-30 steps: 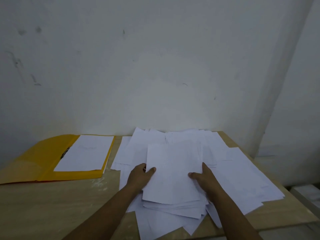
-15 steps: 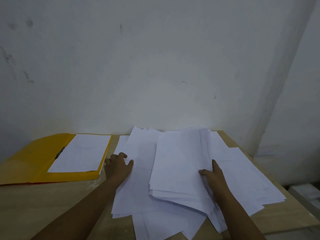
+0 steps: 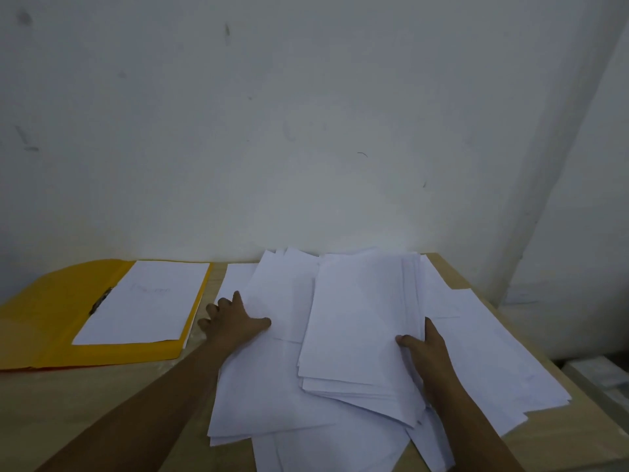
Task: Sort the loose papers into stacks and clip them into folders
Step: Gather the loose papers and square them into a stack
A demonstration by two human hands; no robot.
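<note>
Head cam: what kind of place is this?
Probably a plain office or back-room desk. A wooden table stands against a scuffed white wall; an open yellow folder holds clipped sheets, and both hands work a spread of loose white papers.

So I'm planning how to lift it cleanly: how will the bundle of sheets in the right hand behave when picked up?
The bundle is probably floppy: thin loose sheets, gripped by the right hand at one edge. Its fanned lower edges suggest sheets may slide apart. It looks light.
</note>
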